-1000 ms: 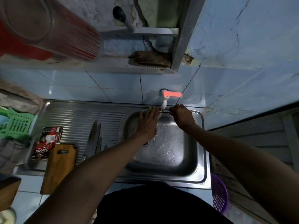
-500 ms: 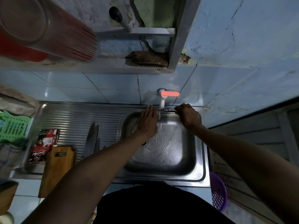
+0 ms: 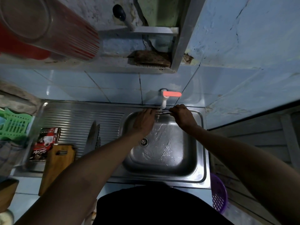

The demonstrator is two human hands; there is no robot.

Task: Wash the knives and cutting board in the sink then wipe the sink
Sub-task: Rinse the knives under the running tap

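One head-worn view is given, looking down on a steel sink (image 3: 198, 163) set into a tiled bench. Both arms are stretched forward over the basin, so that the hands meet under the white tap (image 3: 164, 101) with its pink lever, where water is seen running and spreading across the basin floor toward the drain (image 3: 144, 141). A small knife (image 3: 163, 112) is held level under the stream, apparently so that its blade can be rinsed. The right hand (image 3: 182, 116) is clenched around what is judged to be the handle, knuckles up and wrist slightly bent. The left hand (image 3: 144, 120) is laid flat and released, fingers straight and together, their tips touching or nearly touching the blade end, seemingly to rub it; exact contact cannot be told. Several larger knives (image 3: 94, 135) are laid side by side on the ribbed draining board to the left of the basin, points away from the person, probably put there to drain or to wait their turn. A wooden cutting board (image 3: 55, 166) is lying just beside them, nearer the person, overhanging the sink's front edge, beside a red packet (image 3: 45, 142). A green basket (image 3: 13, 124) is seen at far left and a purple basket (image 3: 218, 195) low on the right.
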